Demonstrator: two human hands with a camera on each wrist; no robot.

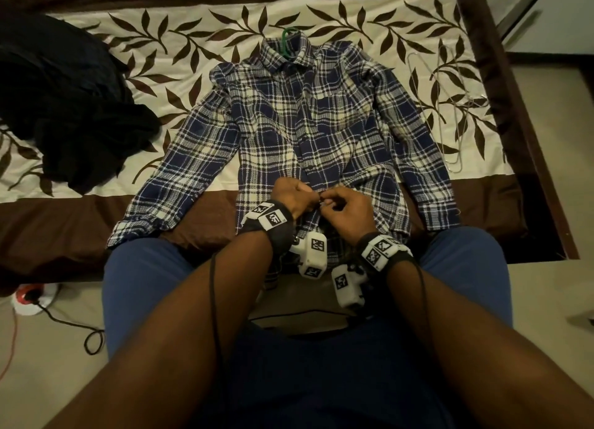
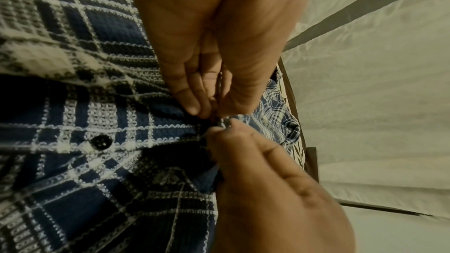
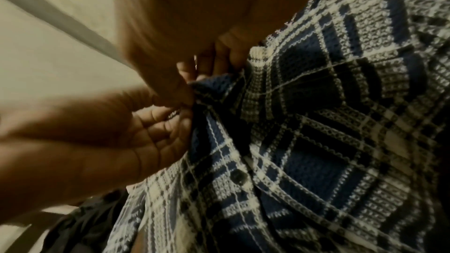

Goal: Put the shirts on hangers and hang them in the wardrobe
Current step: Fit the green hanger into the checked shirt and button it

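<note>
A blue and white plaid shirt (image 1: pixel 305 123) lies front up on the bed, sleeves spread. A green hanger's hook (image 1: pixel 287 41) sticks out of its collar. My left hand (image 1: pixel 310 197) and right hand (image 1: pixel 328 202) meet at the lower front placket and each pinches a fabric edge there. In the left wrist view, the left hand's fingertips (image 2: pixel 194 108) and the right hand (image 2: pixel 255 161) grip the plaid shirt (image 2: pixel 73 103) just beyond a fastened black button (image 2: pixel 101 142). The right wrist view shows the same pinch on the shirt (image 3: pixel 328 122), above a button (image 3: pixel 238 177).
A heap of black clothes (image 1: pixel 64 100) lies on the bed's left side. Wire hangers (image 1: pixel 450 107) lie to the right of the shirt. The leaf-print bedspread (image 1: pixel 193 52) has a brown border. A power strip with cables (image 1: pixel 30 296) sits on the floor at left.
</note>
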